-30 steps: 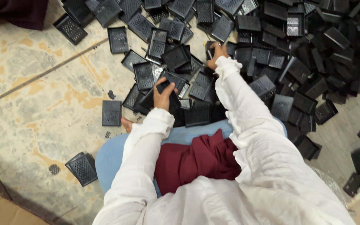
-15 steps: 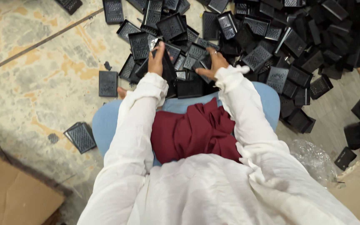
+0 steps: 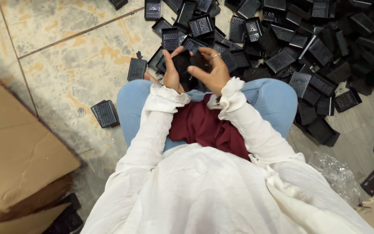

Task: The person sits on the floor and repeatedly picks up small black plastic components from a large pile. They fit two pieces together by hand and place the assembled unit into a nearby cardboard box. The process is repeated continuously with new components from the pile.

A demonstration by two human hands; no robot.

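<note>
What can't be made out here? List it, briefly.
- Head view: the black part held between the left hand and right hand is mostly covered by fingers, so its shape is unclear.
- The pile of black trays runs off the top and right edges, so its extent is hidden.
- The cardboard is cut off at the left edge.

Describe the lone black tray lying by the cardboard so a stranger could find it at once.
Start at the big brown cardboard sheet on the left of the tiled floor. Just right of its edge, beside the person's blue-clad knee, lies a small black tray with a mesh-patterned face. Unlike the heaped black trays ahead, it sits alone, touching no other.
</note>
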